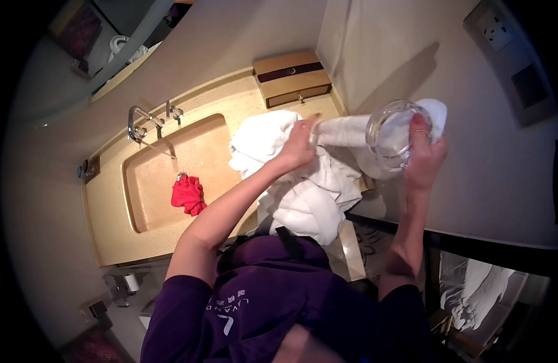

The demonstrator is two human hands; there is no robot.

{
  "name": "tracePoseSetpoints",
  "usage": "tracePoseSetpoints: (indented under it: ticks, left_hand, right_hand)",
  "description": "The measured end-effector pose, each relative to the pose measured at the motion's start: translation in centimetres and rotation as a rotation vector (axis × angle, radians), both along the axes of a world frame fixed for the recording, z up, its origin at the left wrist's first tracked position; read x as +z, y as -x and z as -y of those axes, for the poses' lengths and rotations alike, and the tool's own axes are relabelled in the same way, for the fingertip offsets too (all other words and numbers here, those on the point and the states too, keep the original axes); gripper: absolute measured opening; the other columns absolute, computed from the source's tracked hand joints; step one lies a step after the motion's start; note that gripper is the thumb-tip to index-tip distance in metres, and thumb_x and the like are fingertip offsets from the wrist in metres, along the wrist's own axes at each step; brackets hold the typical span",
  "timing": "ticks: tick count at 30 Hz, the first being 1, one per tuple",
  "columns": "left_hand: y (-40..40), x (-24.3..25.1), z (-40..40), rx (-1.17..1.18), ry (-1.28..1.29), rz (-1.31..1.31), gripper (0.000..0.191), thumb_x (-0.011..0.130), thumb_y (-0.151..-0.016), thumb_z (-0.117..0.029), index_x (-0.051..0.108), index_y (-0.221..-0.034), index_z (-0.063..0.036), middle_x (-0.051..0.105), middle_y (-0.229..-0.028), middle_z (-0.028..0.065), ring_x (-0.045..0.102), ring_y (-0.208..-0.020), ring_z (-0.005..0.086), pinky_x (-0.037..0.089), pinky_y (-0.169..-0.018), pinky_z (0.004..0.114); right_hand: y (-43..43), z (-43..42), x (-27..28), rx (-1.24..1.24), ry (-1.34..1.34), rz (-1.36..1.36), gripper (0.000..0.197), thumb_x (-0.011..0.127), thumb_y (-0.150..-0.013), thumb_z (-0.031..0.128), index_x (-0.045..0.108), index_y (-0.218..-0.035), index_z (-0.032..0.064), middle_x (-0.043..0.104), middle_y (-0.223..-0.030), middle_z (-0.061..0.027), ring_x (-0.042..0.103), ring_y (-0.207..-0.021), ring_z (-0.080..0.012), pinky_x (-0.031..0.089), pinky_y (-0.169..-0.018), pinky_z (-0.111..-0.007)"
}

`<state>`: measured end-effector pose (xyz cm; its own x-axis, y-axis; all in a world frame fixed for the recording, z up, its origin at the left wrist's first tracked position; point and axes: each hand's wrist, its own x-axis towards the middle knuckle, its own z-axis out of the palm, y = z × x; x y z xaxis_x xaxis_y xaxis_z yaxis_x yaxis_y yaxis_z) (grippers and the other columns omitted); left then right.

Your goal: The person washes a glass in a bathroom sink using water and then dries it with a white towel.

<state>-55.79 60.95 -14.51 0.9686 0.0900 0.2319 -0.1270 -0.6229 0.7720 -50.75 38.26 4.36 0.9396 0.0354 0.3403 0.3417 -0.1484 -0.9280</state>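
Note:
My right hand (423,152) grips a clear round glass vessel (384,152), tilted and held up off the counter. A white cloth (344,130) stretches from the vessel to my left hand, and part of it pokes out beside my right fingers. My left hand (299,144), slightly blurred, has hold of the cloth's other end above a heap of white towels (301,204). The heap lies on the right end of the stone counter and hangs over its front edge. Whether the vessel is a jar or a bowl cannot be told.
Left of the towels is a sink basin (152,199) with a crumpled red cloth (188,195) in it. Water runs from the chrome faucet (136,125). A drawer box (288,78) stands in the back corner, and a wall socket (497,32) is at upper right.

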Motion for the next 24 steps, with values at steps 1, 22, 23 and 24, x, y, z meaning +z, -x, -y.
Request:
tracePoseSetpoints:
  ticks: [1, 22, 23, 24]
  left_hand:
    - [-1.0, 1.0, 1.3, -0.067, 0.015, -0.234, 0.083, 0.070, -0.087, -0.011, 0.029, -0.158, -0.0180, 0.037, -0.150, 0.0329, 0.038, -0.141, 0.0452, 0.036, -0.116, 0.052]
    - [0.8, 15.4, 1.4, -0.492, 1.446, -0.164, 0.062, 0.062, -0.101, -0.030, 0.041, -0.152, -0.0021, 0.052, -0.148, 0.0149, 0.050, -0.139, 0.0276, 0.038, -0.117, 0.038]
    - [0.6, 14.6, 2.0, -0.362, 1.037, -0.246, 0.061, 0.057, -0.104, -0.040, 0.043, -0.154, -0.0087, 0.045, -0.156, 0.0135, 0.044, -0.144, 0.0272, 0.032, -0.120, 0.038]
    - [0.7, 12.3, 3.2, -0.192, 0.606, -0.032, 0.057, 0.057, -0.104, -0.039, 0.048, -0.151, -0.0101, 0.041, -0.158, 0.0193, 0.046, -0.143, 0.0330, 0.035, -0.118, 0.040]
  right_hand:
    - [-0.2, 0.0, 0.6, 0.022, -0.062, 0.018, 0.026, 0.067, -0.101, 0.024, 0.072, -0.100, -0.0020, 0.068, -0.086, -0.0007, 0.058, -0.077, -0.0107, 0.049, -0.071, -0.029]
    - [0.9, -2.9, -12.4, 0.240, -0.652, -0.784, 0.025, 0.055, -0.104, 0.016, 0.063, -0.122, 0.0007, 0.069, -0.114, -0.0094, 0.068, -0.104, -0.0200, 0.058, -0.088, -0.037]
    - [0.3, -4.0, -14.5, 0.192, -0.800, -0.823, 0.028, 0.052, -0.104, 0.017, 0.062, -0.125, 0.0005, 0.068, -0.117, -0.0107, 0.068, -0.106, -0.0225, 0.057, -0.091, -0.039]
    - [0.0, -4.9, -15.6, 0.141, -0.940, -0.859, 0.031, 0.050, -0.104, 0.018, 0.060, -0.127, 0.0003, 0.067, -0.119, -0.0119, 0.067, -0.108, -0.0250, 0.057, -0.094, -0.042]
